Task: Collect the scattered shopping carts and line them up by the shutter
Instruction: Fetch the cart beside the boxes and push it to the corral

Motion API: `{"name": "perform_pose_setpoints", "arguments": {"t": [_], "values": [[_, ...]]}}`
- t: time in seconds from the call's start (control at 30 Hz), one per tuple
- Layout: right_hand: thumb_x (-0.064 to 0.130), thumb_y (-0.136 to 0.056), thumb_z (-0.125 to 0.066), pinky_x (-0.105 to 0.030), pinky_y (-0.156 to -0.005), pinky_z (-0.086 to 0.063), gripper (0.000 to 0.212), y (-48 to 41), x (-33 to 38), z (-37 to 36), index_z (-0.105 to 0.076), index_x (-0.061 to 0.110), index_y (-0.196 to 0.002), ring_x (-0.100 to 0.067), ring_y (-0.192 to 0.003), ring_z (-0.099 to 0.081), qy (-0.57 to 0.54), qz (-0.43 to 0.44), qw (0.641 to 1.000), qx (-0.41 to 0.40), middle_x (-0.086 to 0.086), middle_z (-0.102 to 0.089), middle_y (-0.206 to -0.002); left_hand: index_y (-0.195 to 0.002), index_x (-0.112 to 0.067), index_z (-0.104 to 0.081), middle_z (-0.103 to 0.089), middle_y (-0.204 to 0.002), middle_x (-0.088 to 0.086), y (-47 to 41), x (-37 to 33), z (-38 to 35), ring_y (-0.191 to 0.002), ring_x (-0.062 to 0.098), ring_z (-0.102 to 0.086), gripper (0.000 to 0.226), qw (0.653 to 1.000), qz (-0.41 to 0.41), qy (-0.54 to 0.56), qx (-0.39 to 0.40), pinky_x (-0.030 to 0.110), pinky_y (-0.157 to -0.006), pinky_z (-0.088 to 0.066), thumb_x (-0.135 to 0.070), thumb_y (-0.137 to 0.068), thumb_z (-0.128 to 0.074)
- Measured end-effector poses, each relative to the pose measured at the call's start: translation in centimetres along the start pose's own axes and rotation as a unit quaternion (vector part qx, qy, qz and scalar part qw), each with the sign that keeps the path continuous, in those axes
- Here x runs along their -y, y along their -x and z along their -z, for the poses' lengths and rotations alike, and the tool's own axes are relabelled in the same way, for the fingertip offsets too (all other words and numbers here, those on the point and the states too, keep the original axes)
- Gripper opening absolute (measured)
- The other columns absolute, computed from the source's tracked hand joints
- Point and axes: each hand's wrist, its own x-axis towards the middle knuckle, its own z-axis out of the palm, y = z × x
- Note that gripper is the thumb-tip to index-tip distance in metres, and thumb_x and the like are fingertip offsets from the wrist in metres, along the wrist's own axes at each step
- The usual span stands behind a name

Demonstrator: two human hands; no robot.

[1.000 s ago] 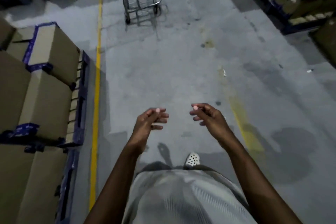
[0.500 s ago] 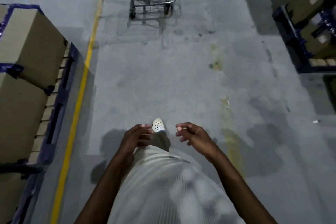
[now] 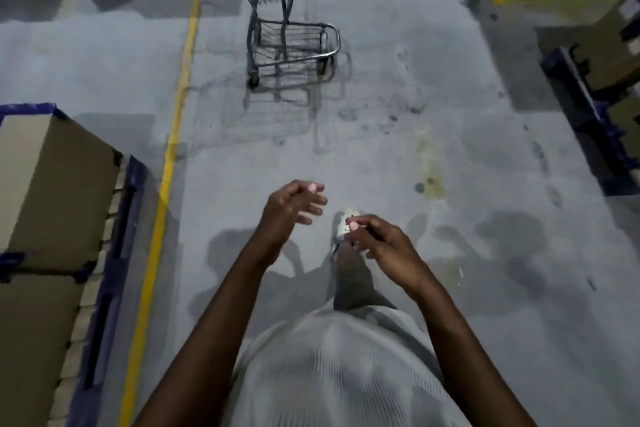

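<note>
— Seeing 1 shopping cart [image 3: 291,10] far ahead, right of the yellow line [image 3: 173,149]?
— Yes. My left hand [image 3: 291,208] and right hand [image 3: 381,246] hang near me, fingers loosely curled, holding nothing.

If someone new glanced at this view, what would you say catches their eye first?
Probably the wire shopping cart, standing alone on the grey concrete floor at top centre, just right of the yellow floor line. Next, the person's two bare arms reaching forward low in the view, left hand and right hand both empty with loosely curled fingers. Cardboard boxes on a blue pallet fill the left edge.
</note>
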Motion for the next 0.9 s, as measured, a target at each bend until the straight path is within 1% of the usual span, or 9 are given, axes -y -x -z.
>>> {"name": "perform_pose_setpoints", "arguments": {"t": [0.07,0.13,0.2,0.3,0.37,0.57,0.73,0.8,0.9], "values": [[0.040,-0.100,-0.065,-0.023,-0.083,-0.050,0.017,-5.8,0.6,0.7,-0.074,0.034,-0.113,-0.006,-0.092,-0.072,0.010,-0.018,0.999,0.027,0.009,-0.078,-0.102,-0.109,-0.015,-0.073,-0.078,-0.100,0.010,-4.3,1.2,0.8,-0.086,0.025,-0.068,0.029,0.998,0.046,0.019,-0.024,0.034,-0.073,-0.049,-0.036,-0.090,-0.065],[0.035,-0.099,-0.068,-0.027,-0.086,-0.052,0.016,-12.4,2.4,2.0,-0.075,0.033,-0.113,-0.010,-0.091,-0.072,0.036,-0.014,0.996,0.079,0.003,-0.078,-0.100,-0.109,-0.014,-0.073,-0.078,-0.100,0.010,-8.5,1.9,1.8,-0.090,0.029,-0.068,0.020,0.995,0.085,0.024,-0.035,0.035,-0.074,-0.051,-0.028,-0.097,-0.065],[0.031,-0.098,-0.069,-0.026,-0.080,-0.053,0.017,-18.8,5.9,3.8,-0.074,0.029,-0.114,-0.015,-0.085,-0.071,0.057,-0.017,0.991,0.120,-0.002,-0.078,-0.096,-0.111,-0.011,-0.072,-0.078,-0.102,0.011,-12.4,1.1,3.2,-0.093,0.032,-0.068,0.022,0.990,0.126,0.018,-0.056,0.038,-0.078,-0.053,-0.027,-0.098,-0.066],[0.042,-0.097,-0.068,-0.027,-0.078,-0.050,0.017,-28.8,13.3,5.6,-0.073,0.032,-0.110,-0.014,-0.084,-0.072,0.081,0.005,0.993,0.086,0.003,-0.078,-0.098,-0.109,-0.012,-0.073,-0.078,-0.100,0.010,-18.7,-3.0,5.6,-0.089,0.027,-0.069,0.033,0.985,0.116,0.047,-0.116,0.037,-0.076,-0.052,-0.036,-0.087,-0.071],[0.043,-0.098,-0.067,-0.029,-0.077,-0.048,0.016,-35.1,18.4,5.7,-0.073,0.031,-0.106,-0.012,-0.082,-0.072,0.079,0.022,0.994,0.065,0.005,-0.078,-0.098,-0.107,-0.013,-0.072,-0.079,-0.095,0.006,-23.3,-6.4,7.6,-0.085,0.025,-0.069,0.018,0.980,0.091,0.059,-0.167,0.034,-0.073,-0.051,-0.027,-0.096,-0.069],[0.041,-0.101,-0.063,-0.032,-0.079,-0.051,0.024,-49.3,30.5,2.4,-0.071,0.024,-0.116,-0.017,-0.088,-0.073,0.089,0.053,0.982,0.160,0.002,-0.078,-0.101,-0.111,-0.008,-0.072,-0.076,-0.100,0.016,-31.9,-12.3,14.2,-0.082,0.025,-0.067,0.019,0.934,0.064,0.155,-0.315,0.031,-0.069,-0.051,-0.016,-0.102,-0.058],[0.034,-0.102,-0.063,-0.027,-0.072,-0.049,0.017,-58.9,32.6,-2.9,-0.073,0.024,-0.112,-0.011,-0.079,-0.070,0.102,0.021,0.974,0.203,0.003,-0.079,-0.095,-0.112,0.000,-0.070,-0.074,-0.096,0.018,-39.5,-11.9,18.7,-0.072,0.020,-0.067,0.020,0.893,0.129,0.235,-0.362,0.025,-0.058,-0.052,-0.010,-0.101,-0.056],[0.033,-0.103,-0.062,-0.025,-0.072,-0.049,0.018,-62.7,33.4,-5.1,-0.073,0.023,-0.114,-0.011,-0.079,-0.070,0.113,-0.009,0.965,0.235,0.002,-0.079,-0.097,-0.112,0.000,-0.070,-0.074,-0.099,0.019,-43.7,-12.5,21.6,-0.076,0.024,-0.067,0.020,0.889,0.134,0.240,-0.367,0.028,-0.062,-0.050,-0.011,-0.101,-0.057],[0.038,-0.102,-0.063,-0.024,-0.074,-0.050,0.022,-68.8,37.2,-7.8,-0.072,0.027,-0.119,-0.012,-0.087,-0.072,0.181,-0.033,0.935,0.303,0.004,-0.078,-0.104,-0.105,-0.005,-0.070,-0.073,-0.096,0.018,-50.8,-15.6,27.2,-0.067,0.018,-0.067,0.014,0.889,0.130,0.242,-0.366,0.024,-0.056,-0.047,-0.009,-0.099,-0.058]]}}
